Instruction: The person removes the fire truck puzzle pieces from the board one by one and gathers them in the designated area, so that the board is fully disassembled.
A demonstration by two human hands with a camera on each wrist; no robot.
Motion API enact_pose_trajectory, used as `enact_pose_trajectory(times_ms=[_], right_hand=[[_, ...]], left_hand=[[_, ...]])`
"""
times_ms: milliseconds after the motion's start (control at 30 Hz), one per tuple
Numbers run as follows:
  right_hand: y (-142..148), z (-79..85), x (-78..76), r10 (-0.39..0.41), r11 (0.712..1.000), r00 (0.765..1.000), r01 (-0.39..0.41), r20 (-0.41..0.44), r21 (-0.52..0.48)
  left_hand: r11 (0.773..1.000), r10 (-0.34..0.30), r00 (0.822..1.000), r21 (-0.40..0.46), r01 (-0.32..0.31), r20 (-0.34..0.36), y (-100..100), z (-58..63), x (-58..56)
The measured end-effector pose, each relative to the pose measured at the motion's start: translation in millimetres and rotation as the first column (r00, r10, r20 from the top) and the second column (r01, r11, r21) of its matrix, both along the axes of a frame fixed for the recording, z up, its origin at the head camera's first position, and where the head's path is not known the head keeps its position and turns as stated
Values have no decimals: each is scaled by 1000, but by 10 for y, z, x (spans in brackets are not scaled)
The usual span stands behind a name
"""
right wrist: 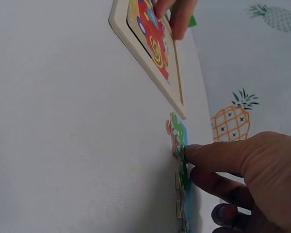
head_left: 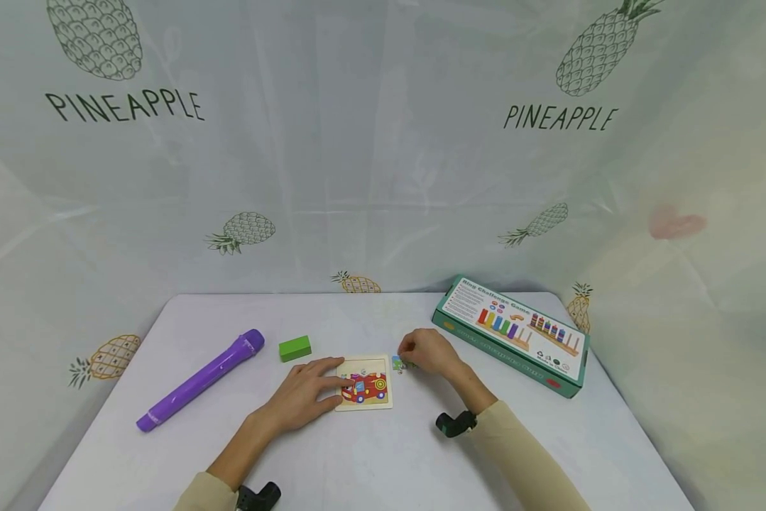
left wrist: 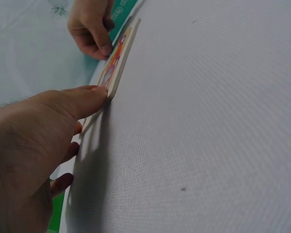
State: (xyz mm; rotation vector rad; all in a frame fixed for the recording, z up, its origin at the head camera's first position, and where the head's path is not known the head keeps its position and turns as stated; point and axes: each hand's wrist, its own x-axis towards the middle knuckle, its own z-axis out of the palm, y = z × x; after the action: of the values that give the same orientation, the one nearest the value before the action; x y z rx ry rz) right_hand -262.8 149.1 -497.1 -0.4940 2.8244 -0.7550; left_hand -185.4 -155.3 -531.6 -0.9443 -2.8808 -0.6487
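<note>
Under the fingers of the left hand [head_left: 302,394], one wooden puzzle tray [head_left: 371,365] is steadied flat on the white table [head_left: 357,468]. That hand's fingers are held extended and apart, laid over the tray's left side, with the thumb at its near-left corner. Within the tray's rim, a red truck picture [head_left: 371,387] is contained, and bare wood is left showing along the far side.

Just right of the tray, a short row of loose puzzle pieces [right wrist: 180,130] is met by the right hand [head_left: 429,351]; at least two can be counted, the rest being covered. Its thumb and bent forefinger are brought close together at the pieces, but whether one is clamped between them cannot be told.

Beyond the left hand, one green block [head_left: 295,348] is seen, and to that hand's left one purple tube [head_left: 197,383]. Beyond and right of the right hand, one Ring Challenge Game box [head_left: 513,337] is placed at a slant, its contents hidden. Two black wrist cameras [head_left: 456,424] are worn, one per wrist.
</note>
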Motion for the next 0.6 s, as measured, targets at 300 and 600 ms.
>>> enact_pose_trajectory(times_ms=[300, 600], right_hand=[[-90, 47, 80, 134, 989, 990, -132, 35, -74], [-198, 50, 261, 284, 959, 955, -282, 84, -32]], left_hand=[[1000, -3, 1000, -8, 3, 3, -10, -11, -19], [1000, -4, 1000, 9, 4, -13, 1, -10, -10]])
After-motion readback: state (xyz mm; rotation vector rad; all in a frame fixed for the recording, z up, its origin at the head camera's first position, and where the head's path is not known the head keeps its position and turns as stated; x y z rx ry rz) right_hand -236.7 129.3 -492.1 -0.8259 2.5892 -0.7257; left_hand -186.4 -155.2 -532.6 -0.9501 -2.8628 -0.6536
